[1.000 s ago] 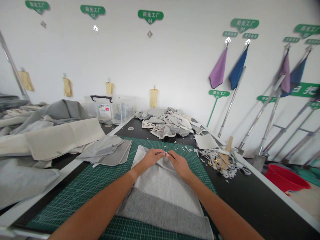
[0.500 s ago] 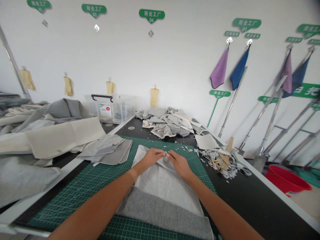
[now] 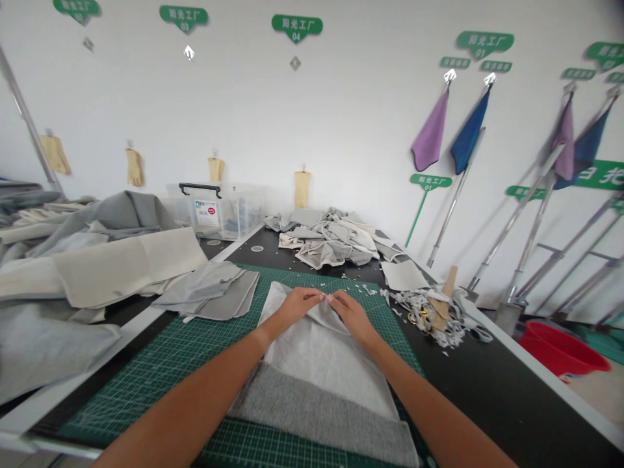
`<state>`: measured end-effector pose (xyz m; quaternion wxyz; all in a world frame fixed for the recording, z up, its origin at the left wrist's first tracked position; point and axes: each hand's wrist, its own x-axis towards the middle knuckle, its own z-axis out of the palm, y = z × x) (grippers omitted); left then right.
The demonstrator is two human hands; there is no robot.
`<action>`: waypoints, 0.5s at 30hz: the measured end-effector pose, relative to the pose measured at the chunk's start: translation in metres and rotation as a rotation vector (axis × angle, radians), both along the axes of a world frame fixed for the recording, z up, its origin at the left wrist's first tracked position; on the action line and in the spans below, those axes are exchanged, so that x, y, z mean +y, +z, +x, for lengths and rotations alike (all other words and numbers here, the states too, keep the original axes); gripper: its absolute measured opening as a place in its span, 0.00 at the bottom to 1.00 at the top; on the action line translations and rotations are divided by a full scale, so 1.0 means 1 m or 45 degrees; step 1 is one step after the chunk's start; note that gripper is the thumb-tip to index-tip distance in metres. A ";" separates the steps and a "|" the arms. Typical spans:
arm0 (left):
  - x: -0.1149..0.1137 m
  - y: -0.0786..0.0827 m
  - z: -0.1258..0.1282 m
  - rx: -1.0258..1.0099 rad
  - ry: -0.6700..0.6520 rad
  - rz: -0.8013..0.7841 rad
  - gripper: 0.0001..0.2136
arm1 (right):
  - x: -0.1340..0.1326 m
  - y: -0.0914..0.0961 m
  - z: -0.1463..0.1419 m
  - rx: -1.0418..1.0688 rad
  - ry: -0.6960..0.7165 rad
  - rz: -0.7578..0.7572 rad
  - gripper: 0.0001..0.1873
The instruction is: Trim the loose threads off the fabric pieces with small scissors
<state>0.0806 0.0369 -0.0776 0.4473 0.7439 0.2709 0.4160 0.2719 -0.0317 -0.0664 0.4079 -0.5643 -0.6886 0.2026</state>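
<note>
A light grey piece of cloth [image 3: 322,354] with a darker grey band along its near side lies on the green cutting mat [image 3: 160,370]. At its far edge, my left hand [image 3: 303,304] pinches the fabric between thumb and fingers. Right beside it my right hand [image 3: 347,313] pinches the same edge, so the two sets of fingertips almost meet. The cloth rises into a small fold under the fingers. Exactly what lies between the fingertips is too small to see.
Stacked grey cloths [image 3: 212,292] lie left of the mat, near a large fabric heap [image 3: 121,253]. Behind are a clear plastic box [image 3: 209,214] and a cloth pile [image 3: 331,237]. To the right are shredded scraps [image 3: 446,331], with scissors among them, and a red bucket [image 3: 560,351].
Both hands keep their pinch on the cloth's far edge, with the fingers shifting only slightly. The whole view has moved a little.
</note>
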 end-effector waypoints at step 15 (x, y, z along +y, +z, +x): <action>-0.003 0.000 -0.001 0.201 0.219 0.194 0.15 | 0.016 -0.009 0.015 -0.092 -0.226 0.065 0.16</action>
